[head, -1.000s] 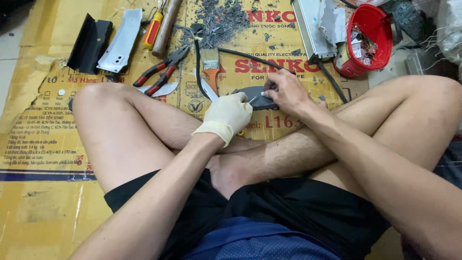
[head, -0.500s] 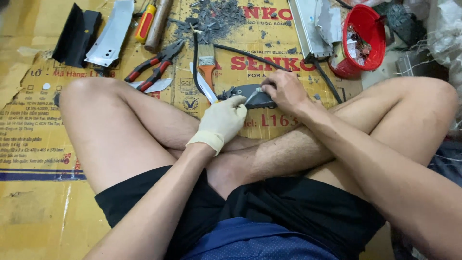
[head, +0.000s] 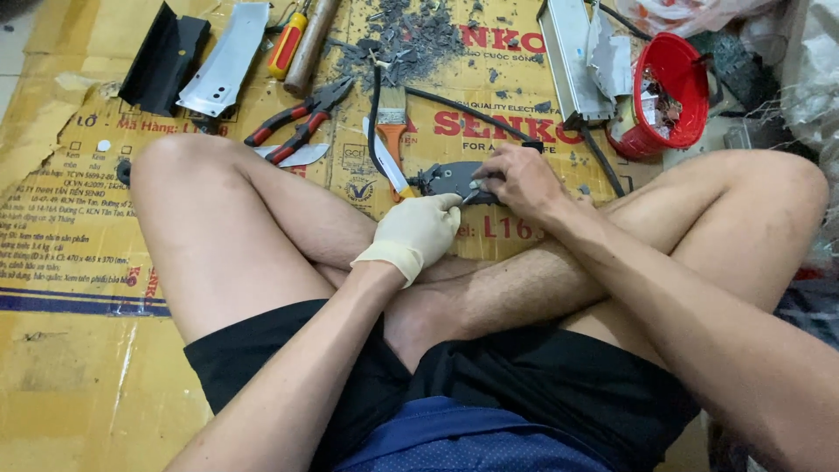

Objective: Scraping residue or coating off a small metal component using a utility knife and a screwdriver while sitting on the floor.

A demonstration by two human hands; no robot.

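Fingers of both hands, gloved left hand (head: 418, 234) and bare right hand (head: 517, 180), pinch the grey part (head: 450, 179) between them.

The floor is covered by matt, creased cardboard (head: 79, 262), torn at its edges, and the left hand (head: 418, 234) is sheathed in a smooth, pale rubber glove. A dull grey block (head: 450, 179), seemingly metal, is gripped by both hands. Glossy red plastic is seen on the bucket (head: 673, 96), and bare sheet metal on the curved plate (head: 225, 61).
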